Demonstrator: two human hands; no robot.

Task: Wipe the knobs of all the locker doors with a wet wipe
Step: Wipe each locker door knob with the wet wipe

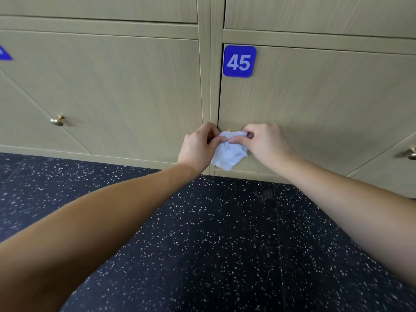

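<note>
Speckled floor [202, 255] lies under both forearms. Left hand [199, 146] and right hand [265, 143] pinch the white wipe [231, 152] from either side, bunching it over the knob [229, 131] on door 45 [315, 109], just behind the fingertips. That knob seems mid-wipe; the brass knob [57, 120] far left of the fingers likely needs reaching next.

I read "45" in pale digits on a blue square plate [239, 61] at the top left corner of the locker door [326, 104]. A second blue plate [4, 54] at the left edge is unreadable.
</note>
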